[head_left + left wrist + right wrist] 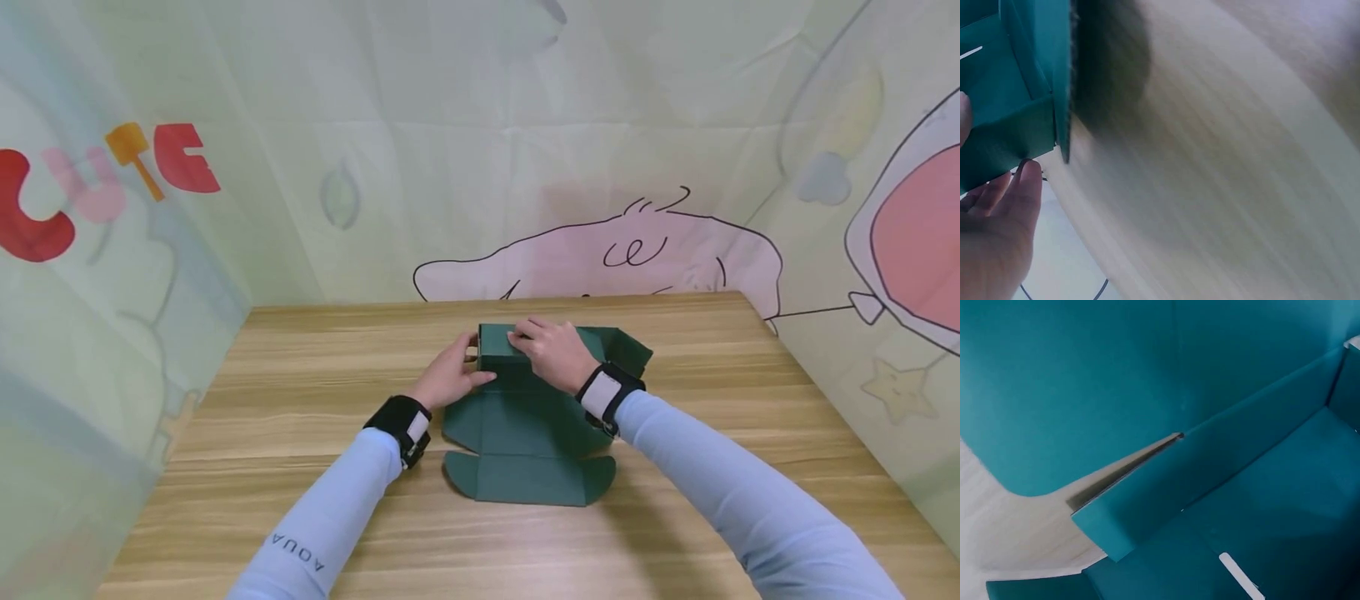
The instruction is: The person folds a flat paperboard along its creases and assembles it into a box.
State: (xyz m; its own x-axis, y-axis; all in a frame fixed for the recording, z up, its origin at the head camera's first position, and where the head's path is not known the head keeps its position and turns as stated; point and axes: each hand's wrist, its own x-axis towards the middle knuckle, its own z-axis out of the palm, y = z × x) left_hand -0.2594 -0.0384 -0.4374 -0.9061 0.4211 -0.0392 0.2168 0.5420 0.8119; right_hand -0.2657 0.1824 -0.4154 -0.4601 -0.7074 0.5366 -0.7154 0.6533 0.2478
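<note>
A green cardboard box (525, 417), partly folded up, lies on the wooden table with its lid panel and rounded flaps (598, 479) spread toward me. Its walls stand at the far side. My left hand (448, 375) grips the left end, thumb in front; in the left wrist view its fingers (1022, 194) lie along the outside of a wall (1016, 137). Bent fingers of my right hand (557, 354) hold the top of the far wall, left of its middle. The right wrist view shows the inside wall (1260, 425) and a pale slot (1241, 575), not the hand.
At the box's right end an angled flap (632, 352) sticks out. The wooden table (322, 367) extends on both sides, and a printed cloth backdrop (465, 167) rises behind its far edge.
</note>
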